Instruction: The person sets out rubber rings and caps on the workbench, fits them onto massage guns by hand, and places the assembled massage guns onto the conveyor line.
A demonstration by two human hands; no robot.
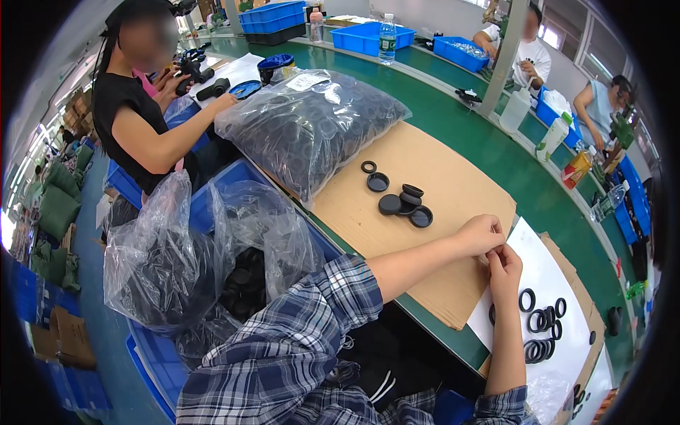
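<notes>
My left hand and my right hand meet over the edge between the cardboard sheet and the white paper. Both have their fingers pinched together, fingertips close or touching; whatever lies between them is too small or hidden to make out. Left of my hands on the cardboard sit several round black caps, one of them tilted on the others, plus a separate cap and a thin black ring. Several black rings lie on the white paper beside my right hand, some leaning in a row.
A large clear bag of dark round parts rests on the green table. At my left, a blue bin holds an open plastic bag with black caps. One co-worker stands nearby; bottles and blue trays line the far side.
</notes>
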